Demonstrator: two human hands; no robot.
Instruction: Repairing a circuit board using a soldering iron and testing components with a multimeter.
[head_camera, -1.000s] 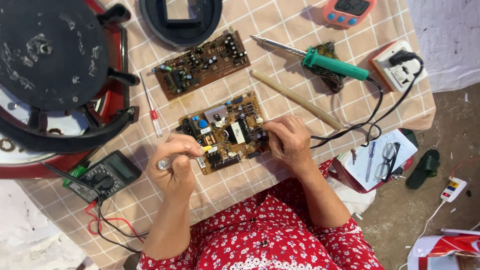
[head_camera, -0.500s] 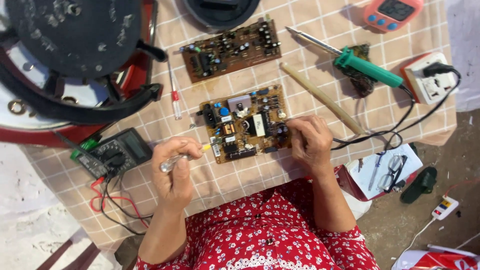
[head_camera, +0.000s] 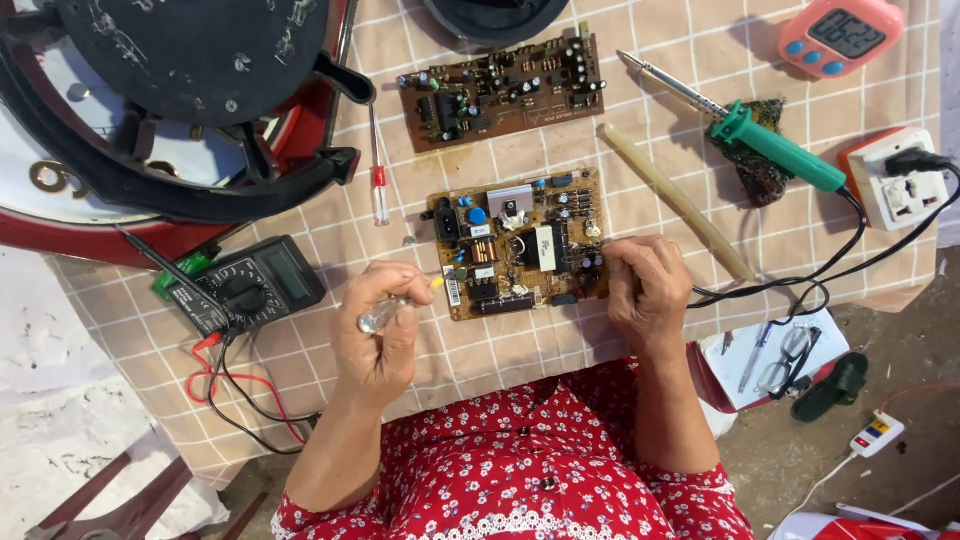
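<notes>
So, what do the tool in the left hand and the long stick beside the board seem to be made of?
Tool handle in left hand: probably clear plastic, glossy, since it is see-through. Long stick: looks like pale wood, matte and unpainted, though that is uncertain.

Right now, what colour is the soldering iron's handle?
Green, on the soldering iron at upper right; head view shows it best.

Brown circuit board (head_camera: 520, 245) flat on checked cloth (head_camera: 640, 110).

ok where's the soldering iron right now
In the head view the green-handled soldering iron lies on the checked table at upper right, beyond the right hand, between the pink timer and the wooden stick.
</notes>
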